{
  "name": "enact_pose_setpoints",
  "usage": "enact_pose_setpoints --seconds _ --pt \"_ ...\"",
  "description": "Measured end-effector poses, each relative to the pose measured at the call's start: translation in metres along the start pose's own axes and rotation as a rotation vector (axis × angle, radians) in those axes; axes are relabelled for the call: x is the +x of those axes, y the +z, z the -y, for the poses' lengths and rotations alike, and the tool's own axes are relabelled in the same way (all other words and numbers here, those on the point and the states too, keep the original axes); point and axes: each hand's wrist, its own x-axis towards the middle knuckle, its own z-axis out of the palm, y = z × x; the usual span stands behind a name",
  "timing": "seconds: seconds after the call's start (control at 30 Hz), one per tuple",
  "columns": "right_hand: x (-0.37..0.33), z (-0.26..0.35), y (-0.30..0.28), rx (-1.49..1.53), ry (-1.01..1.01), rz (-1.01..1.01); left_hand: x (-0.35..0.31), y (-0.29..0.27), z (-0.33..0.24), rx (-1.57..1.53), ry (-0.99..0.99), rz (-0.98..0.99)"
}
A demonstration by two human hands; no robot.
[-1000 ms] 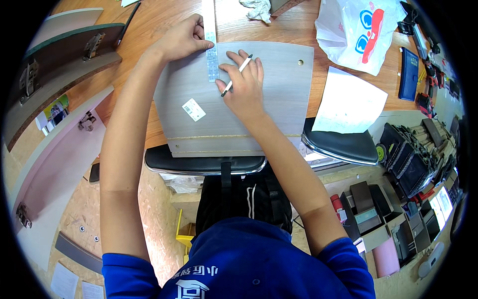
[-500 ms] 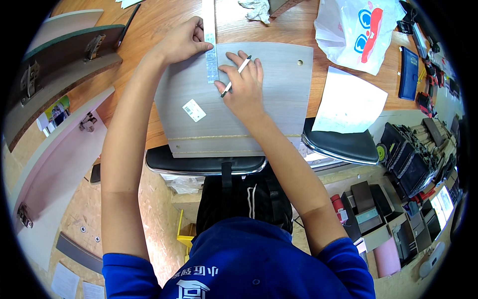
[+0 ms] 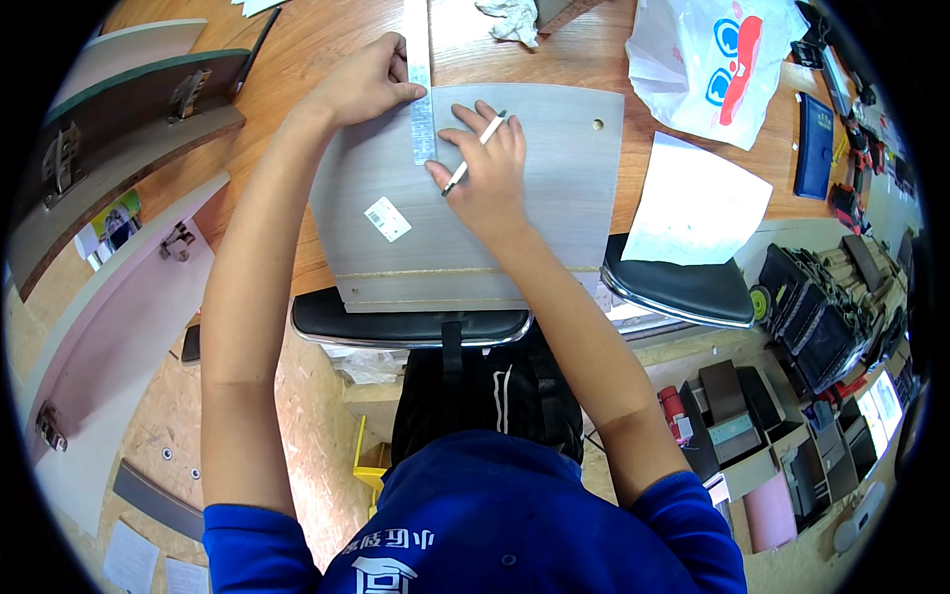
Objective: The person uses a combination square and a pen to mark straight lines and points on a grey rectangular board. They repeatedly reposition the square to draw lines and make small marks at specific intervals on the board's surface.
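Grey board (image 3: 534, 218) lies over six o'clock edge of tabletop (image 3: 569, 64). Ruler (image 3: 422, 119) already set across board's eleven o'clock side, left hand (image 3: 358, 83) grip pinching it. Right hand (image 3: 492, 183) grip holds pen (image 3: 476, 151), three o'clock of ruler's end; no pen line discernible there yet.

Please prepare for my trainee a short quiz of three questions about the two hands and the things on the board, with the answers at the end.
1. What does the right hand hold?
A) a hammer
B) a pen
C) scissors
2. True or false: on the board, the sticker lies to the left of the pen.
3. Fill in: the left hand's thumb touches the ____, which crosses the board's far edge.

Key: 1. B; 2. True; 3. ruler.
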Motion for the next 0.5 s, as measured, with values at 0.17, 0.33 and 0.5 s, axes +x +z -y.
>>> enact_pose_setpoints --seconds 0.17,0.33,0.5 --pt "0.004 -0.019 -0.012 0.403 -0.029 -0.137 0.001 0.002 0.005 -0.006 0.021 -0.012" --pt "0.012 -0.027 -0.029 0.582 0.154 0.014 -0.005 0.001 0.001 -0.012 -0.01 -0.019" --pt "0.019 -0.021 -0.014 0.455 0.086 0.022 -0.005 0.002 0.005 -0.023 -0.003 -0.026"
